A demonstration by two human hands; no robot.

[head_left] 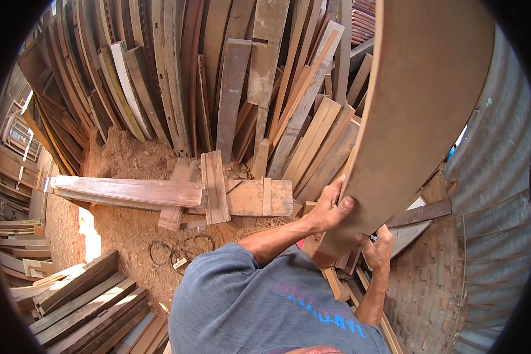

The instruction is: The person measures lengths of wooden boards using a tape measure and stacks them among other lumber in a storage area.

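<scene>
A wide, long brown wooden board [422, 88] stands tilted at my right, its far end running out of the top of the view. My left hand [331, 207] is closed round its left edge, thumb pressed on the broad face and fingers mostly hidden behind. Lower down, my right hand [377, 245] grips the board's right edge, with the thumb also on the face. The board's lower end [330, 251] is close to my body, beside my left forearm.
Many planks [233, 94] lean upright along the far side. A low wooden bench [256, 197] bears a long plank [130, 190]. A looped cable [174, 251] lies on the sawdust-covered ground. Stacked timber [94, 301] is at the lower left; a corrugated metal wall [489, 194] bounds the right.
</scene>
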